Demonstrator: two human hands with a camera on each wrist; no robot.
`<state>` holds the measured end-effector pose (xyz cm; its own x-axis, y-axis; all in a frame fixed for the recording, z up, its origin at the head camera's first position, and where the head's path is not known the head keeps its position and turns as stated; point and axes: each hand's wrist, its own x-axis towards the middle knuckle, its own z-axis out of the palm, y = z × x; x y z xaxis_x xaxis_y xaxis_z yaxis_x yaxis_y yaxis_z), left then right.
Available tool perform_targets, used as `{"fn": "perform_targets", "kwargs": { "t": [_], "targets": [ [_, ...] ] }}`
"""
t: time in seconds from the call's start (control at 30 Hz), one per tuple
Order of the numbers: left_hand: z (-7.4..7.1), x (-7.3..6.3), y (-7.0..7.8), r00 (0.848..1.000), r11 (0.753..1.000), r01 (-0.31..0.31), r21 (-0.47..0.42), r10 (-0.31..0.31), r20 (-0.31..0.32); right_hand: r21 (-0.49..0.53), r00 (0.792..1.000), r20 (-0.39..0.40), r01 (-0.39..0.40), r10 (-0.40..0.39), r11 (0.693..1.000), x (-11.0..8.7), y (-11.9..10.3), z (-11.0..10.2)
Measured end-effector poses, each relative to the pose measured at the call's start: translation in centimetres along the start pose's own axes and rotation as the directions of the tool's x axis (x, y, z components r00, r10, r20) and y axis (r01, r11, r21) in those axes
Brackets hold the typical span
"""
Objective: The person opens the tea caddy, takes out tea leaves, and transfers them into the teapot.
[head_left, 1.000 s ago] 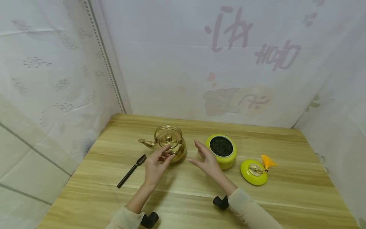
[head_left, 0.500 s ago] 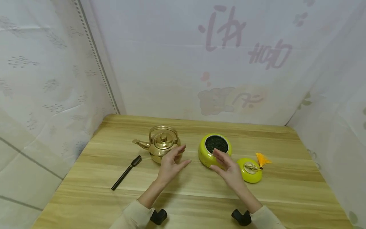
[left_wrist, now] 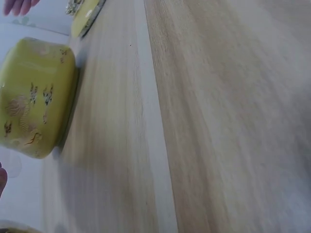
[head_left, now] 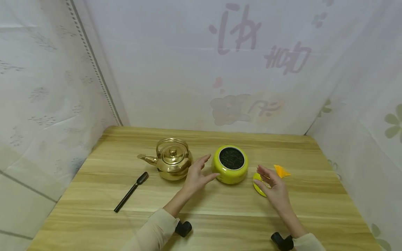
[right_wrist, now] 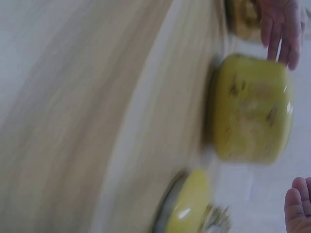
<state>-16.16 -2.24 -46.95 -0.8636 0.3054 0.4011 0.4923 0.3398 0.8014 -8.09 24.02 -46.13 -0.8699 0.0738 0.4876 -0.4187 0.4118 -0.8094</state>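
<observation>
A round yellow jar [head_left: 230, 177] stands uncovered in the head view, dark loose tea leaves [head_left: 231, 158] filling it nearly to the rim. Just left of it is my left hand [head_left: 197, 177], thumb and fingers spread apart and nothing between them; whether it touches the jar I cannot tell. Over the yellow lid [head_left: 258, 187] hovers my right hand [head_left: 276, 190], which hides much of the lid; its fingers are loosely bent and hold nothing. The right wrist view has the lid [right_wrist: 189, 204] lying on the table, apart from the right hand's fingers [right_wrist: 296, 208].
A shiny gold teapot [head_left: 173, 168] with its spout pointing left stands left of the jar. Farther left lies a dark tea scoop [head_left: 131, 192]. The lid's orange tassel [head_left: 281, 171] trails behind the right hand. Printed cloth [head_left: 163, 69] hangs behind the wooden table [head_left: 220, 226].
Both hands have moved right: the left from in front of the teapot to beside the jar, the right from the jar to over the lid. The view has shifted slightly right.
</observation>
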Motion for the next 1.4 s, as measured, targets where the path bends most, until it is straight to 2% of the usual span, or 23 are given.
{"fn": "perform_targets", "kwargs": {
  "t": [0.23, 0.4, 0.5, 0.6, 0.77, 0.87, 1.0, 1.17, 1.4],
  "targets": [
    [0.8, 0.8, -0.2, 0.999, 0.999, 0.030, 0.009, -0.031, 0.036, -0.109, 0.993, -0.074, -0.102, 0.095, 0.989, -0.7, 1.8, -2.3],
    [1.5, 1.2, -0.5, 0.994, 0.997, 0.069, 0.027, -0.071, 0.083, -0.217, 0.988, -0.068, -0.148, 0.136, 0.965, -1.0, 3.2, -3.3],
    [1.7, 1.3, -0.6, 0.990, 0.995, 0.093, 0.034, -0.096, 0.099, -0.272, 0.990, -0.057, -0.139, 0.128, 0.952, -1.1, 3.8, -3.6],
    [2.0, 1.4, -0.7, 0.987, 0.993, 0.115, 0.033, -0.118, 0.110, -0.342, 0.996, -0.048, -0.091, 0.080, 0.935, -1.0, 4.3, -3.6],
    [2.4, 1.7, -0.9, 0.985, 0.993, 0.112, 0.031, -0.115, 0.126, -0.433, 1.000, -0.016, -0.018, 0.013, 0.901, -0.7, 4.8, -3.5],
    [2.6, 1.7, -1.0, 0.985, 0.994, 0.104, 0.034, -0.108, 0.135, -0.479, 1.000, 0.004, -0.021, 0.026, 0.877, -0.6, 4.9, -3.6],
    [2.7, 1.8, -1.1, 0.983, 0.994, 0.108, 0.034, -0.112, 0.144, -0.508, 0.998, 0.024, -0.041, 0.062, 0.860, -0.6, 5.2, -3.7],
    [2.7, 1.9, -1.0, 0.982, 0.994, 0.110, 0.021, -0.112, 0.150, -0.515, 0.994, 0.046, -0.064, 0.101, 0.855, -0.5, 5.5, -4.0],
    [2.8, 1.8, -0.8, 0.985, 0.995, 0.096, -0.001, -0.094, 0.145, -0.539, 0.991, 0.069, -0.056, 0.110, 0.841, -0.1, 5.5, -4.2]
  ]
}}
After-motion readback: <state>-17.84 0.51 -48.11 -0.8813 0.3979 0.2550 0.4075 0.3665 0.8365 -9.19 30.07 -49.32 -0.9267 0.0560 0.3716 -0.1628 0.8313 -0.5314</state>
